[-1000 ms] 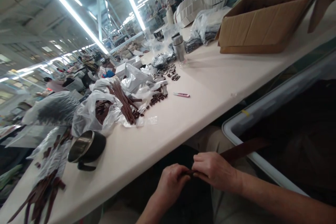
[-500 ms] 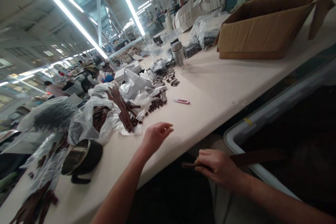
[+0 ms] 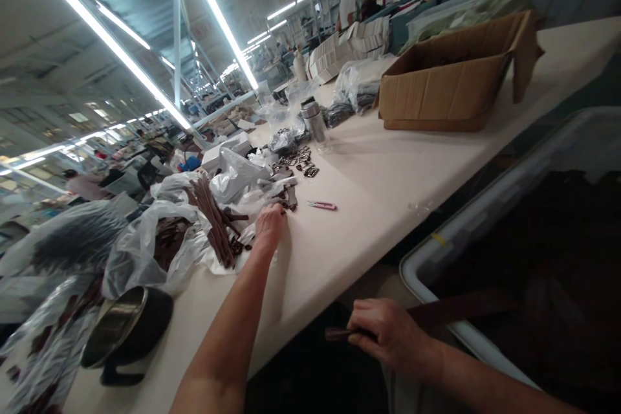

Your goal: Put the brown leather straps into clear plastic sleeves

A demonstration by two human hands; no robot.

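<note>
Head view: the left hand (image 3: 270,226) has reached forward across the table and now rests, fingers together and empty, just beside a heap of dark metal buckles (image 3: 288,197). The right hand (image 3: 385,331) still grips the brown leather strap (image 3: 460,306), which lies across the rim of a plastic bin (image 3: 466,213).

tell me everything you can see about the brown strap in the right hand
The dark brown strap is a long, flat, narrow band that looks like leather, with a narrower tip poking out to the left of the right hand. The hand's fingers wrap it close to that tip. From there it runs almost level to the right, crossing the rim of a grey plastic bin, and its far end fades into the bin's dark interior.
</note>
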